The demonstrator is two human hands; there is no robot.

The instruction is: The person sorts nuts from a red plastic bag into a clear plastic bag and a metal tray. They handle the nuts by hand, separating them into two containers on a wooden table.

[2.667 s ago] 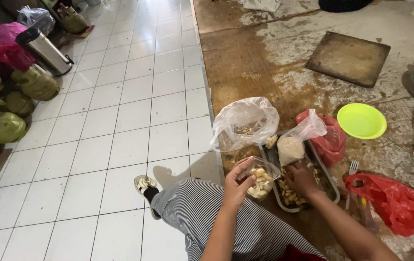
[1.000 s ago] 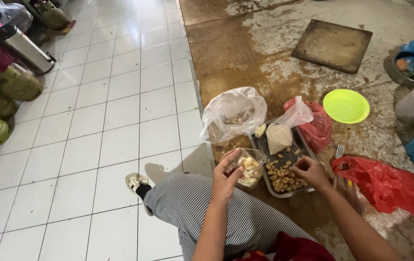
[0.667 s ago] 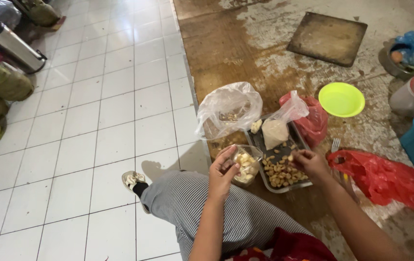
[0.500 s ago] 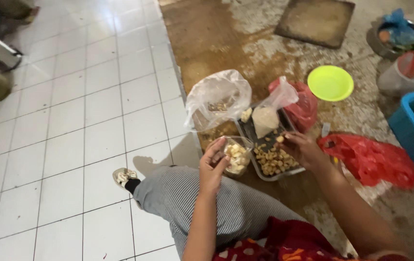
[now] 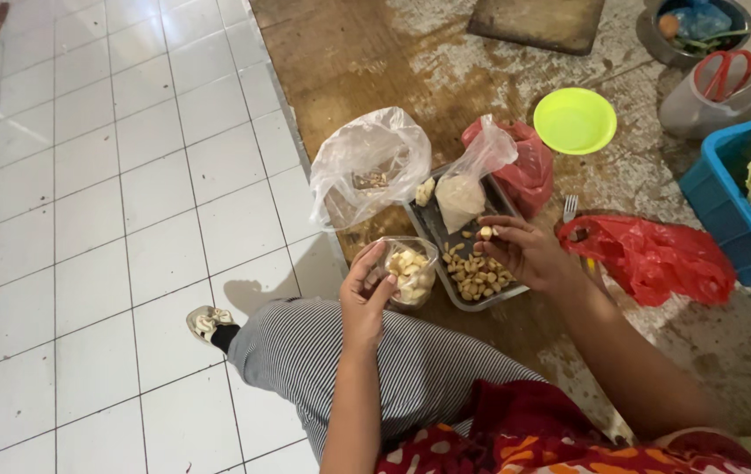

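Left hand is gripping the clear cup, mouth tilting up-right; right hand is pinching a clove above the upward-running tray.

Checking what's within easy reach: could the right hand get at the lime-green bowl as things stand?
Probably yes. The right hand is over the metal tray, and the green bowl lies beyond, with only a red bag beside the path.
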